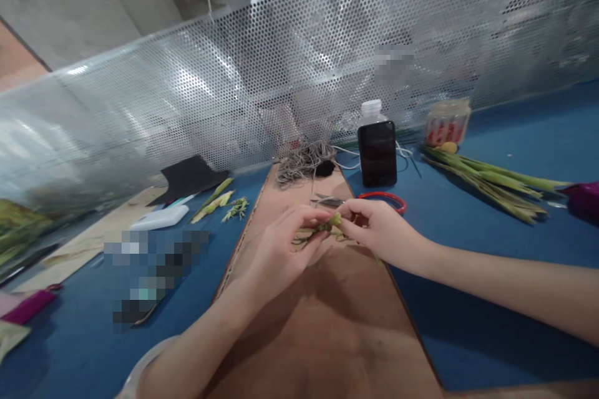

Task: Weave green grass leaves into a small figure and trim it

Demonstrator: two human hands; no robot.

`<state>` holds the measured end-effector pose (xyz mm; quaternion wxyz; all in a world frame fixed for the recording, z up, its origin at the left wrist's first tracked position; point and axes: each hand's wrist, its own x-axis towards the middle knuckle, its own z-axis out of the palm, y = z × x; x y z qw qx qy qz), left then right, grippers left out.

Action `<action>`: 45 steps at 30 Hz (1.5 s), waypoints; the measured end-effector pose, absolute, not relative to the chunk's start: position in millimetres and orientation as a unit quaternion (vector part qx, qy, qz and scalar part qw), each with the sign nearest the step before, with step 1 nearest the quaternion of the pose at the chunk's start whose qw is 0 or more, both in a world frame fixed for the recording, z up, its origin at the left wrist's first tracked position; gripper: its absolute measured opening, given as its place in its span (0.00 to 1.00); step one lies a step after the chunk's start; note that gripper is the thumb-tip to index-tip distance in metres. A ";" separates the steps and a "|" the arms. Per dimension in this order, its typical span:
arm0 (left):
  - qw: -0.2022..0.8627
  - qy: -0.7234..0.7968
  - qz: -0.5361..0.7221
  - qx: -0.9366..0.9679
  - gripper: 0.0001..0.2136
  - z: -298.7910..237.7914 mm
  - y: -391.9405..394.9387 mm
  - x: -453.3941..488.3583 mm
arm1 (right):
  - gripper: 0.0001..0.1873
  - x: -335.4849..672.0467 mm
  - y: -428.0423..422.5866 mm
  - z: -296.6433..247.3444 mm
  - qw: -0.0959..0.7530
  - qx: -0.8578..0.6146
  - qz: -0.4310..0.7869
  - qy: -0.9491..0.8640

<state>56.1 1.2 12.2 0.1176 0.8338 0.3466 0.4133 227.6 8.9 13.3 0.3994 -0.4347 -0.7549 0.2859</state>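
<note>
Over a brown cardboard sheet, my left hand pinches a small green plant piece, which looks like folded or knotted leaf strips. The fingers of my right hand are closed on the same piece from the right side. Thin green strands stick out between both hands, and the fingers partly hide them. Just beyond my fingertips lie scissors with red handles, their blades on the cardboard. Further back on the cardboard is a tangle of grey cord with a small black thing in it.
A dark phone leans upright against a clear bottle. To the right are long green stalks and a clear jar. Left on the blue table lie leaf scraps and a white object. Perforated metal mesh stands behind.
</note>
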 end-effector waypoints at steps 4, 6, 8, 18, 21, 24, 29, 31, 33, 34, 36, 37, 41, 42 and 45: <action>0.169 0.352 0.394 0.832 0.08 13.3 0.1 57.1 | 0.07 227.0 8.5 13.5 0.388 -0.451 0.294 -0.748; 0.202 0.356 0.393 0.824 0.08 13.4 -0.3 57.6 | 0.08 226.8 9.2 12.7 0.386 -0.447 0.289 -0.753; 0.234 0.357 0.402 0.810 0.08 13.0 -0.4 58.2 | 0.08 226.9 10.2 11.5 0.387 -0.443 0.285 -0.757; 0.403 0.369 0.439 0.713 0.09 10.8 4.2 62.0 | 0.08 228.4 13.7 7.4 0.382 -0.436 0.235 -0.780; 0.459 0.370 0.453 0.669 0.10 12.3 8.1 59.7 | 0.08 228.5 13.5 7.7 0.381 -0.438 0.201 -0.789; 0.509 0.371 0.464 0.622 0.11 13.8 10.8 57.4 | 0.08 230.0 12.1 8.9 0.406 -0.418 0.182 -0.792; 0.568 0.355 0.461 0.582 0.12 14.7 11.6 55.9 | 0.11 232.5 8.9 11.2 0.416 -0.368 0.178 -0.813; 0.566 0.358 0.457 0.585 0.12 14.5 11.9 55.6 | 0.09 232.1 8.4 11.1 0.403 -0.361 0.203 -0.816; 0.561 0.360 0.455 0.591 0.12 14.1 12.3 55.3 | 0.09 231.0 9.1 10.5 0.398 -0.366 0.239 -0.807; 0.559 0.360 0.454 0.593 0.12 13.8 12.4 55.2 | 0.09 230.2 9.9 10.1 0.399 -0.370 0.259 -0.798; 0.557 0.357 0.455 0.596 0.12 13.5 12.3 55.2 | 0.09 228.8 12.0 9.7 0.402 -0.375 0.302 -0.779; 0.557 0.357 0.455 0.596 0.12 13.5 11.9 55.5 | 0.09 228.2 13.1 9.7 0.403 -0.373 0.322 -0.771; 0.553 0.373 0.447 0.597 0.11 14.1 9.4 57.2 | 0.07 226.6 15.7 11.1 0.398 -0.371 0.365 -0.756; 0.548 0.376 0.446 0.599 0.11 14.1 9.1 57.5 | 0.06 226.3 15.7 11.6 0.396 -0.378 0.364 -0.754; 0.530 0.377 0.445 0.616 0.11 13.5 9.4 57.6 | 0.05 226.1 15.0 11.8 0.390 -0.391 0.352 -0.756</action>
